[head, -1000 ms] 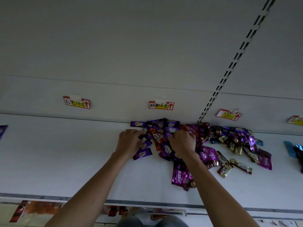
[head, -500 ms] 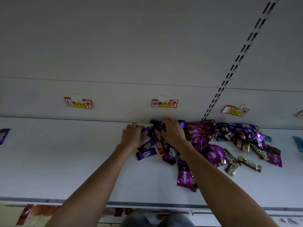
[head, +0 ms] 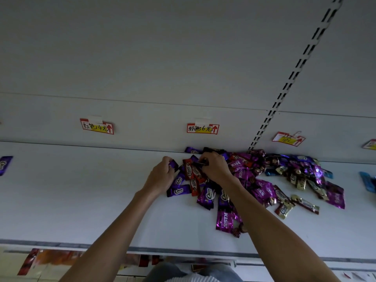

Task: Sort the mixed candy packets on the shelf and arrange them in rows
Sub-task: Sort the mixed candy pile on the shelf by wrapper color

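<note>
A loose pile of candy packets [head: 262,180] lies on the white shelf [head: 81,200] against the back wall: purple, red, gold and blue wrappers mixed together. My left hand [head: 161,176] sits at the pile's left edge, fingers curled round a purple packet [head: 174,164]. My right hand [head: 215,168] is over the pile's back left part and pinches a dark packet [head: 201,163] at its fingertips. Red Choco packets [head: 191,174] lie between the two hands, and purple Choco packets [head: 179,191] lie just in front of them.
Price tags [head: 97,126] hang on the back wall, with a slotted upright [head: 284,88] to the right. A lone purple packet [head: 4,164] lies far left, a blue one [head: 367,181] far right. The shelf's front edge [head: 183,251] runs below my forearms.
Both hands moved back toward the wall and closer together. Red packets that were covered now show between them. The left hand now grips a purple packet, the right a dark one.
</note>
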